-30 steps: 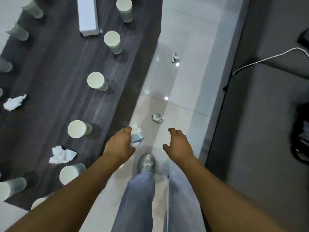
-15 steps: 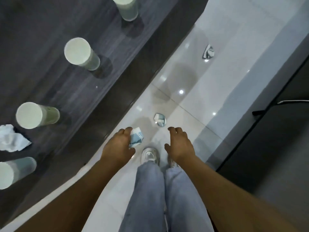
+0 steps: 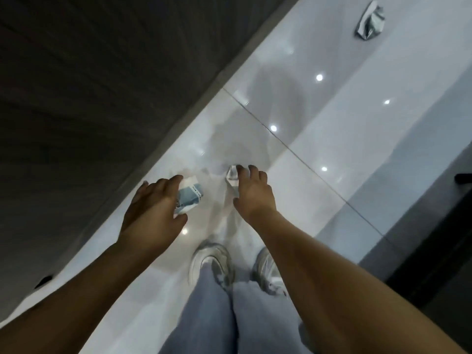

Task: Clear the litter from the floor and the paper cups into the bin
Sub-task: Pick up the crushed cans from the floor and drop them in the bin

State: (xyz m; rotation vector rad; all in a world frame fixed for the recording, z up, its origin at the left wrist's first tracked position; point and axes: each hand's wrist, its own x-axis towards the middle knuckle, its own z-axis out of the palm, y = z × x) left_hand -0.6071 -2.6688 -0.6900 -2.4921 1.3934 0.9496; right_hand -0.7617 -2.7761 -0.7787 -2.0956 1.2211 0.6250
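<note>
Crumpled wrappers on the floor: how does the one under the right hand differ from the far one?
The near wrapper lies under the right hand's fingertips, largely hidden; the far wrapper lies alone, fully visible. The near one sits close to the shoes; the far one lies further along the tiles. Both are crumpled and silvery.

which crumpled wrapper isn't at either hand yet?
The far crumpled wrapper, top right on the floor tiles. The others sit at the left hand and right hand.
</note>
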